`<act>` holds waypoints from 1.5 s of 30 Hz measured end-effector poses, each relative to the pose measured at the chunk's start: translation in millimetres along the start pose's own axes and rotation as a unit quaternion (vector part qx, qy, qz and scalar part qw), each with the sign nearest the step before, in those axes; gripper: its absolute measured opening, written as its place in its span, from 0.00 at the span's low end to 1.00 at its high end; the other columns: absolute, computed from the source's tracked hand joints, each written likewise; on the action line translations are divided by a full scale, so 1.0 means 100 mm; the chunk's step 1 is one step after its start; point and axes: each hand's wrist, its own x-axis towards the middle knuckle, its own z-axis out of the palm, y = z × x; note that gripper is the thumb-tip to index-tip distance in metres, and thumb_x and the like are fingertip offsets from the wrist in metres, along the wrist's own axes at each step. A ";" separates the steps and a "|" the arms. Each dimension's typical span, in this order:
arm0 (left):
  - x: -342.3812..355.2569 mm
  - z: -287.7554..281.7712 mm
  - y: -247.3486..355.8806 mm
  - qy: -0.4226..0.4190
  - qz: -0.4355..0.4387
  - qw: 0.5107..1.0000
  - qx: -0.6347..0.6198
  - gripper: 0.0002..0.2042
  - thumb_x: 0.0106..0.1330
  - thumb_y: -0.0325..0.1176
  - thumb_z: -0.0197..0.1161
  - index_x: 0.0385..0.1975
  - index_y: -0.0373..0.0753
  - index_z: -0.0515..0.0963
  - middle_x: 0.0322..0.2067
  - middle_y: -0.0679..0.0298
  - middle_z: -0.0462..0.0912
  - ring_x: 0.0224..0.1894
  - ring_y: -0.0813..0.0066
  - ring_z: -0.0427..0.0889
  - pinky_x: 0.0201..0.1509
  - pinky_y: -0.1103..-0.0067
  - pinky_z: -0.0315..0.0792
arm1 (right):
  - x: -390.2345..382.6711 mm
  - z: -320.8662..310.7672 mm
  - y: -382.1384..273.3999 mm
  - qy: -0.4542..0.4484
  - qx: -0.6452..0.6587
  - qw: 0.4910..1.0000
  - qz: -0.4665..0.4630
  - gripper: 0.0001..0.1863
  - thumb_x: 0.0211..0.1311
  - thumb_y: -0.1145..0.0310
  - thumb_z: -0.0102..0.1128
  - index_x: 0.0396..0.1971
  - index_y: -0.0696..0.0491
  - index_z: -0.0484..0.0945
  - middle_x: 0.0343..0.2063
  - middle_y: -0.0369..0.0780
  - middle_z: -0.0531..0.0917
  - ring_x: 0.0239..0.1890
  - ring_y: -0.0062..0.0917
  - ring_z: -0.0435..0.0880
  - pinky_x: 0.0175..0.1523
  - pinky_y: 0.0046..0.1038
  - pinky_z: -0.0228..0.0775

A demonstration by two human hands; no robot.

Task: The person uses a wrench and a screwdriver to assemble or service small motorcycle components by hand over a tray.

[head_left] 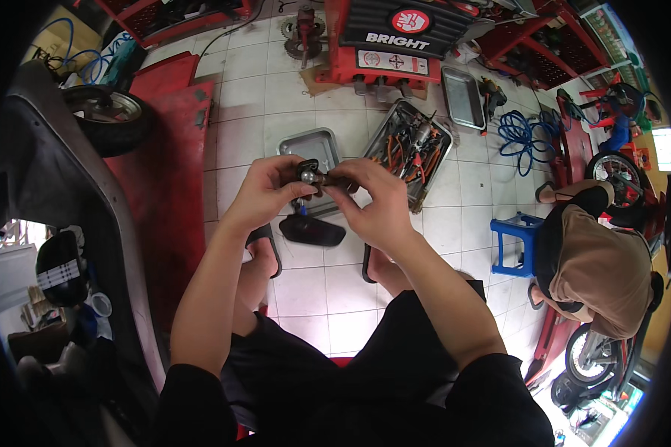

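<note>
Both my hands meet in front of me over the tiled floor. My left hand (265, 192) is closed on a small metal part (308, 177) with a shiny rounded end and a dark piece at its top. The fingers of my right hand (376, 200) are pinched at the part's right side, and they partly hide what they grip. Just below my hands is a flat black rounded piece (312, 231), like a mirror, with a bit of blue above it. Whether it hangs or lies on the floor, I cannot tell. Behind my hands stands a shallow metal tray (306, 134).
A second tray (449, 145) holds several tools. Further back are a red machine with pedals (384, 63) and another metal tray (464, 97). A red lift platform (171, 186) and motorcycle bodywork (74, 141) flank my left. On the right, a person (596, 261) sits by a blue stool (516, 246).
</note>
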 end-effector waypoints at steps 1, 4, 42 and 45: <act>0.00 0.00 0.00 0.007 0.018 1.000 0.009 0.16 0.57 0.15 0.64 0.46 0.30 0.80 0.36 0.59 0.85 0.39 0.73 0.83 0.42 0.78 0.77 | 0.00 0.01 0.01 0.023 -0.012 0.999 -0.045 0.13 0.49 0.76 0.70 0.36 0.55 0.80 0.35 0.40 0.82 0.34 0.33 0.84 0.38 0.28 0.77; 0.01 0.03 0.11 0.030 0.160 0.981 0.108 0.18 0.45 0.08 0.61 0.36 0.31 0.86 0.37 0.58 0.86 0.37 0.77 0.81 0.37 0.83 0.75 | 0.03 -0.04 0.06 0.024 -0.116 0.981 -0.154 0.16 0.46 0.77 0.70 0.37 0.53 0.78 0.38 0.38 0.82 0.37 0.33 0.83 0.40 0.30 0.78; -0.07 -0.03 0.10 0.022 -0.089 0.989 0.115 0.11 0.63 0.23 0.65 0.44 0.26 0.81 0.25 0.59 0.83 0.21 0.73 0.83 0.25 0.79 0.77 | 0.09 -0.02 0.17 -0.211 0.212 0.900 0.318 0.14 0.71 0.68 0.54 0.45 0.63 0.81 0.29 0.38 0.83 0.29 0.18 0.81 0.38 0.22 0.75; -0.04 0.02 0.16 0.021 -0.129 0.989 0.076 0.14 0.63 0.23 0.64 0.48 0.28 0.80 0.27 0.59 0.83 0.20 0.75 0.81 0.23 0.80 0.75 | 0.10 0.00 0.23 -0.160 0.212 0.901 0.343 0.16 0.70 0.67 0.55 0.47 0.65 0.79 0.28 0.38 0.82 0.29 0.20 0.79 0.38 0.24 0.73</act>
